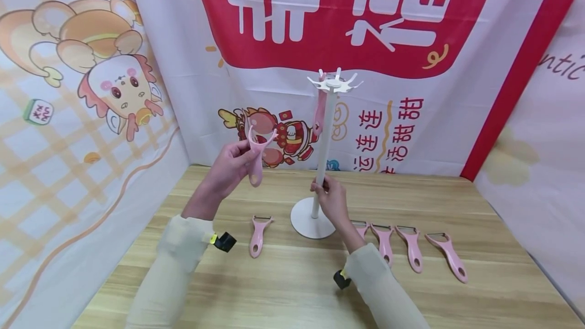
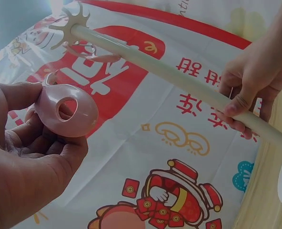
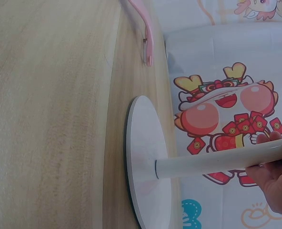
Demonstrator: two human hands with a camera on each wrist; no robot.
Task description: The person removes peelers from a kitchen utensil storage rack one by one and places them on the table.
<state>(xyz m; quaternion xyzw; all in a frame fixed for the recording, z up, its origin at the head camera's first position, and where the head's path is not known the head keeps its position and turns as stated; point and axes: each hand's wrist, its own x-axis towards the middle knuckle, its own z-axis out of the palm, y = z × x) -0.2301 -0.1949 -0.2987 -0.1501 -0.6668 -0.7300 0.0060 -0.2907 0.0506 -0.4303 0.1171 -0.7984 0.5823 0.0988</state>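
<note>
My left hand (image 1: 232, 167) pinches a pink peeler (image 1: 257, 162), its forked head up and its handle hanging down, left of a white stand. In the left wrist view the holed handle end of that peeler (image 2: 67, 110) faces the camera. My right hand (image 1: 332, 198) grips the lower pole of the white stand (image 1: 325, 141), fingers and thumb around it. The stand's round base (image 1: 307, 218) rests on the table, and a ring of hooks (image 1: 335, 83) tops the pole. Another pink peeler (image 1: 320, 110) hangs from a hook at the back left.
One pink peeler (image 1: 258, 237) lies on the wooden table (image 1: 283, 288) left of the base. Several more peelers (image 1: 410, 248) lie in a row to the right, partly behind my right forearm. Printed cloth (image 1: 388, 116) hangs behind the table and along both sides.
</note>
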